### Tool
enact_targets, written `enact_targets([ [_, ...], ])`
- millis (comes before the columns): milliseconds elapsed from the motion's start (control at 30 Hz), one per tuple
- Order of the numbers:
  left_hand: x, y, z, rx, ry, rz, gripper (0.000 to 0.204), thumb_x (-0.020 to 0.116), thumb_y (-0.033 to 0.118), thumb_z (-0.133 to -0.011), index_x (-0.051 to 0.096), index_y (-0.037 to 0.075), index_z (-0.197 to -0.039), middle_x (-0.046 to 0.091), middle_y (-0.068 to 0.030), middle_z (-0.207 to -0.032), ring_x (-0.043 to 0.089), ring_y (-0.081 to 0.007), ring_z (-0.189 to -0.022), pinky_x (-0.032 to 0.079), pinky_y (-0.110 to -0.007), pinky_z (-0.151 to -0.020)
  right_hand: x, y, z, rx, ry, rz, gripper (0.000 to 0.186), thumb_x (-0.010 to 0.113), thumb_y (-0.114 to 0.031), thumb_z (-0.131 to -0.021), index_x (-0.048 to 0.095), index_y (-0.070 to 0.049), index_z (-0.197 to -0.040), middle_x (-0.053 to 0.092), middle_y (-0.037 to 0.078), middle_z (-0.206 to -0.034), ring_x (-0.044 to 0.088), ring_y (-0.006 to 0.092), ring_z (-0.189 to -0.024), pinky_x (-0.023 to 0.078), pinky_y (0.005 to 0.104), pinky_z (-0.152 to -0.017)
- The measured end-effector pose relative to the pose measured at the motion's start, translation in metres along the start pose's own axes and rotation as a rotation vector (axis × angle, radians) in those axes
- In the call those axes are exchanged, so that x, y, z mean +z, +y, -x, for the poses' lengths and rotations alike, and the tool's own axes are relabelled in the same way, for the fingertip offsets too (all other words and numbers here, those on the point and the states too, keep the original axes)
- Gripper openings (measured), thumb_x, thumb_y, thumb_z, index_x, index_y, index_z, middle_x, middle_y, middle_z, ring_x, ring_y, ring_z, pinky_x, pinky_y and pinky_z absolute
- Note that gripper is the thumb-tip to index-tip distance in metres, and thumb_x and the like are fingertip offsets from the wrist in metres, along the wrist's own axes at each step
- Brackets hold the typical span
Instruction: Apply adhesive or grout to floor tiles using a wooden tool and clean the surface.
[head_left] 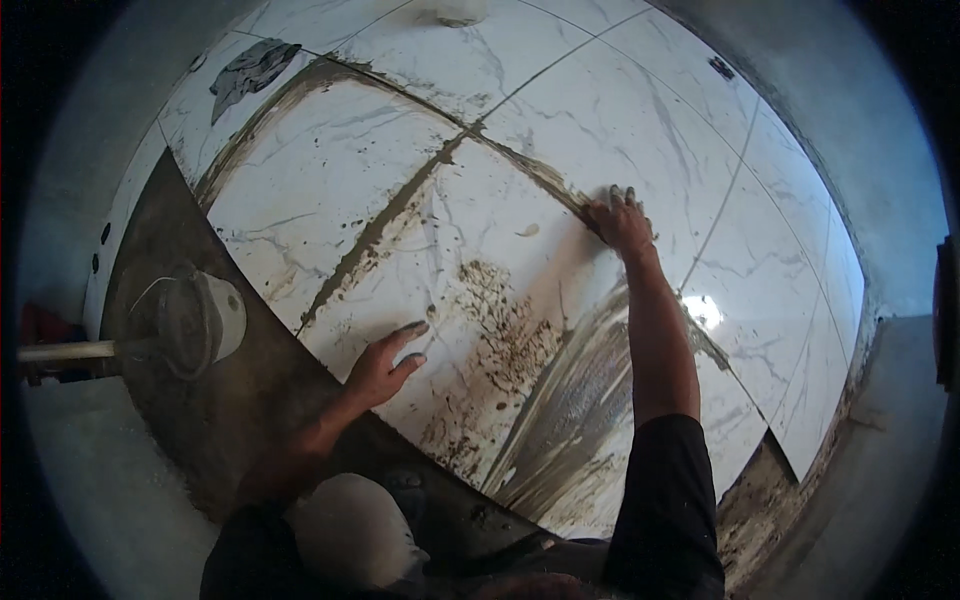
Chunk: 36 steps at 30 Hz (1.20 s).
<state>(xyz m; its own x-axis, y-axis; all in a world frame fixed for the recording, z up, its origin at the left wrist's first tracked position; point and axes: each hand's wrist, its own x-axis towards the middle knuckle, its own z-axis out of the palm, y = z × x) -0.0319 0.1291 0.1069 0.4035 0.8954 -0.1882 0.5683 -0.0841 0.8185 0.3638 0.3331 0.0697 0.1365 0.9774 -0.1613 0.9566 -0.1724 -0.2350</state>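
Observation:
White grey-veined floor tiles [560,300] lie under both hands, with grey-brown wet grout [385,225] smeared along their joints. My right hand [622,224] reaches far forward and rests at a grout-filled joint. Its fingers are stretched and dirty, the thumb side on the joint, and I see no tool in it. Low over the near tile is my left hand [378,370], fingers and thumb apart, holding nothing. Between the hands a patch of brown crumbs [505,330] covers the tile. A broad wet grey smear [575,405] runs beside my right forearm.
A whitish bucket [228,318] stands at left on dark bare floor [250,400], with a wooden handle [70,350] beside it. A crumpled grey cloth [255,72] lies at the far left. Walls [890,170] rise around the tiles. My knee [350,530] is at the near edge.

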Motion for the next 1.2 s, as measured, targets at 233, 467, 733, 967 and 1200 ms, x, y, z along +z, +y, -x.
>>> enact_targets([
  [233,-0.097,0.023,-0.217,0.300,0.386,-0.095,0.057,0.060,0.024,-0.088,0.038,0.004,-0.136,0.047,-0.0203,-0.133,0.044,-0.0316,-0.125,0.035,-0.036,-0.102,0.023,0.016,-0.040,-0.393,0.142,0.317,0.027,0.061,-0.029,-0.080,0.058,-0.010,-0.098,0.058,0.013,-0.102,0.053,0.0362,-0.099,0.048,0.0503,-0.069],
  [467,-0.213,0.090,-0.483,0.244,0.653,0.228,0.063,0.059,0.043,-0.085,0.037,0.019,-0.139,0.014,-0.0230,-0.144,0.035,-0.0368,-0.128,0.043,-0.055,-0.089,0.012,0.005,-0.037,-0.321,0.033,0.293,0.029,0.063,-0.028,-0.075,0.059,-0.010,-0.097,0.057,0.016,-0.104,0.054,0.0409,-0.093,0.046,0.0528,-0.071],
  [733,-0.266,0.064,-0.545,0.078,0.723,0.346,0.058,0.052,0.051,-0.088,0.042,0.023,-0.137,-0.009,-0.0211,-0.152,0.026,-0.0365,-0.134,0.042,-0.055,-0.093,-0.002,-0.019,-0.038,0.009,-0.051,-0.016,0.043,0.046,-0.033,-0.091,0.054,0.001,-0.116,0.043,0.026,-0.120,0.044,0.0472,-0.107,0.044,0.0577,-0.083],
  [967,-0.234,0.076,-0.563,0.119,0.474,0.684,0.069,0.045,0.054,-0.090,0.036,0.007,-0.140,0.027,-0.0162,-0.146,0.033,-0.0312,-0.131,0.034,-0.050,-0.102,-0.008,-0.002,-0.028,0.074,-0.064,-0.033,0.046,0.048,-0.034,-0.091,0.052,0.003,-0.118,0.042,0.028,-0.121,0.044,0.0489,-0.105,0.043,0.0587,-0.083],
  [1200,-0.234,0.098,-0.535,0.215,0.340,0.794,0.063,0.045,0.052,-0.092,0.045,0.001,-0.130,0.052,-0.0128,-0.128,0.051,-0.0246,-0.113,0.043,-0.037,-0.094,0.007,0.022,-0.038,-0.258,-0.096,0.235,0.042,0.051,-0.032,-0.087,0.054,0.003,-0.112,0.044,0.029,-0.120,0.045,0.0498,-0.105,0.042,0.0611,-0.083],
])
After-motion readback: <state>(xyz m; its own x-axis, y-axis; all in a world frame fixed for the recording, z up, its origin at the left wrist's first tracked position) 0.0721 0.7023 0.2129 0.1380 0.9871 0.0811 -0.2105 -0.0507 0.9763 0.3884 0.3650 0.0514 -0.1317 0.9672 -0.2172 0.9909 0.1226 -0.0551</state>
